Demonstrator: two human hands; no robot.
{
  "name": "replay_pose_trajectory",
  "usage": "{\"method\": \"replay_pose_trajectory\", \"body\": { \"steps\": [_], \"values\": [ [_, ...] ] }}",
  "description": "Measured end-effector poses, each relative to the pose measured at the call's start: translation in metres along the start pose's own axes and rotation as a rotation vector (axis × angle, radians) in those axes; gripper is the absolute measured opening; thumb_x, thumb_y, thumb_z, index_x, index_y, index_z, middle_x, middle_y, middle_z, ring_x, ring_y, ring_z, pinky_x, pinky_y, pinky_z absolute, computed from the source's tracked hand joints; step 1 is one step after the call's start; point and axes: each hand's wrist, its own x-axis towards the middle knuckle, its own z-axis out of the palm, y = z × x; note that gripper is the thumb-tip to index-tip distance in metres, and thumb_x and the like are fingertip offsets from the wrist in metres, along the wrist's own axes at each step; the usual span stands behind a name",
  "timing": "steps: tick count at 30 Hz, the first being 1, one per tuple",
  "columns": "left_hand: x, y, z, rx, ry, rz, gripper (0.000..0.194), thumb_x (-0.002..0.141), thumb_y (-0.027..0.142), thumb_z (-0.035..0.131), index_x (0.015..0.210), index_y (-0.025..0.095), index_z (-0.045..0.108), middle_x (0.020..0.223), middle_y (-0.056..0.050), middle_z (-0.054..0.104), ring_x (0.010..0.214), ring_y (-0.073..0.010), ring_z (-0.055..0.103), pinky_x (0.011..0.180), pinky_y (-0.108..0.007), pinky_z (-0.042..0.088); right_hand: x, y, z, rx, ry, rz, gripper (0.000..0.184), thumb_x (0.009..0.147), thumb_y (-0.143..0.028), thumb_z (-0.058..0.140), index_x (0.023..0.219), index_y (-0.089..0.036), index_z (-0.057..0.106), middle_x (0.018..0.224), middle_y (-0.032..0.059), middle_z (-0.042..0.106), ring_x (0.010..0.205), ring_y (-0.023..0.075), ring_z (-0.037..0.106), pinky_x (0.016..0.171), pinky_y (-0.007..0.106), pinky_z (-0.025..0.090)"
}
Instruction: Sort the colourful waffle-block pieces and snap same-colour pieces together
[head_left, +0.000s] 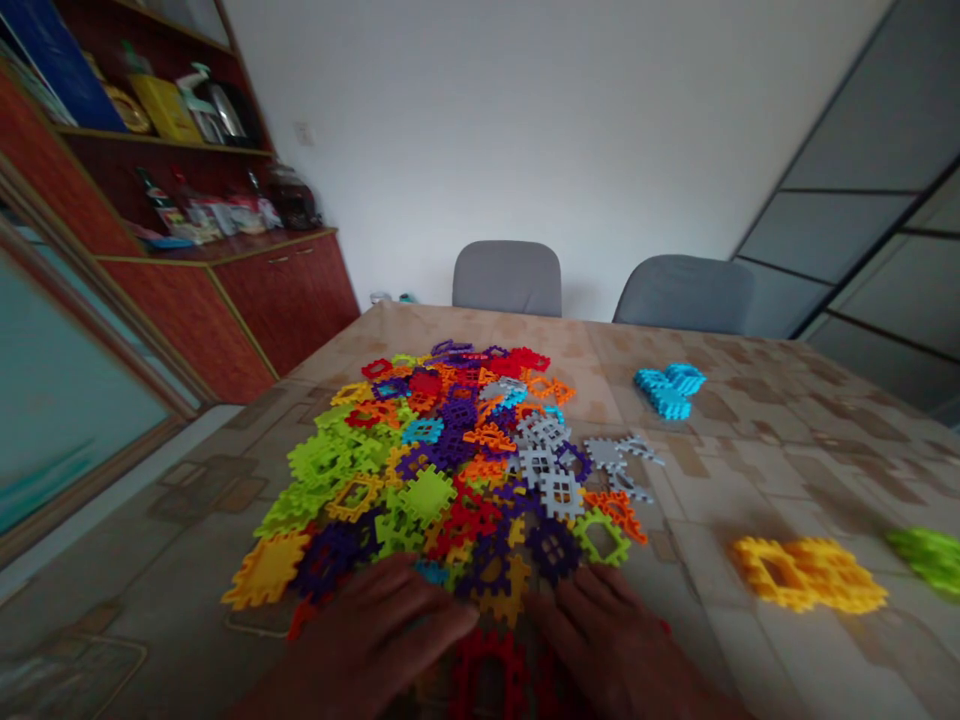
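A big pile of flat interlocking plastic tiles point(450, 470) in green, purple, orange, red, grey and yellow covers the middle of the table point(750, 440). My left hand point(375, 635) lies at the pile's near edge, fingers bent and pointing right over red tiles point(487, 675). My right hand point(607, 630) sits beside it, fingers curled toward the left on the same red pieces. Whether either hand grips a piece is unclear in the dim, blurred foreground.
Sorted groups lie apart on the right: blue tiles point(670, 388), yellow tiles point(806, 572), green tiles point(930, 556). Two grey chairs point(508, 277) stand at the far edge. A red cabinet with shelves point(225, 260) lines the left wall.
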Motion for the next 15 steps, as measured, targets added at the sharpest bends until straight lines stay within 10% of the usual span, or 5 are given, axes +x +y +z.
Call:
{"method": "replay_pose_trajectory", "body": {
  "steps": [8,15],
  "values": [
    [-0.072,-0.103,-0.014,0.020,-0.094,-0.259,0.034,0.092,0.035,0.065,0.125,0.032,0.067,0.125,0.002,0.072,0.109,-0.0227,0.070,0.098,-0.031,0.055,-0.016,0.013,-0.001,-0.104,0.118,0.095,0.055,0.080,-0.046,0.077,0.126,-0.021,0.060,0.100,0.0059,0.073,0.089,0.0273,0.069,0.080,0.040,0.055],
    [-0.069,-0.116,-0.002,-0.019,-0.134,-0.332,0.036,0.100,0.025,0.055,0.136,0.029,0.060,0.134,0.003,0.067,0.119,-0.0228,0.065,0.103,-0.032,0.051,-0.059,0.031,-0.007,-0.129,0.169,0.148,0.058,0.089,-0.028,0.064,0.144,-0.023,0.048,0.115,0.0099,0.071,0.096,0.0274,0.070,0.074,0.034,0.059]
  ]
}}
